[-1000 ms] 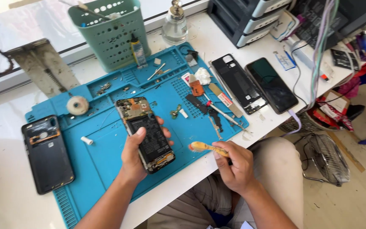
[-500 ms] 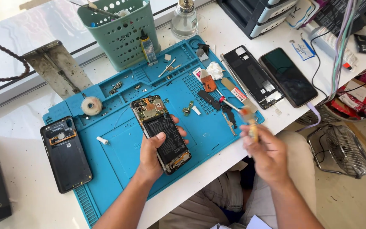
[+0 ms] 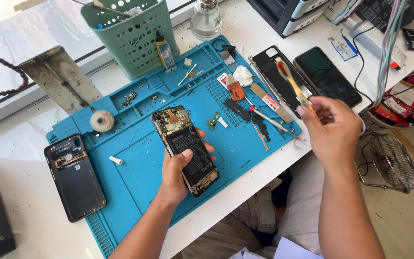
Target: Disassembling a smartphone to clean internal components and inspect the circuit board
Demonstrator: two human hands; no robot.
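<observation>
My left hand (image 3: pixel 180 175) grips an opened smartphone (image 3: pixel 184 147), back cover off, with its black battery and circuit board showing, just above the blue silicone work mat (image 3: pixel 135 168). My right hand (image 3: pixel 334 129) is raised over the table's right edge and holds a toothbrush-like cleaning brush (image 3: pixel 291 82) by its clear handle, bristle head pointing up and away. The phone's black back cover (image 3: pixel 75 176) lies at the mat's left edge.
A green perforated tool basket (image 3: pixel 132 36) and a glass bottle (image 3: pixel 206 19) stand at the back. A screwdriver (image 3: pixel 267 120), tweezers, a tape roll (image 3: pixel 102 121) and small parts lie on the mat. Two more phones (image 3: pixel 327 76) rest at the right. A small fan (image 3: pixel 391 163) sits below the table.
My right hand has risen from my lap to above the table's right edge, swinging the brush upright. My left hand has kept hold of the opened phone.
</observation>
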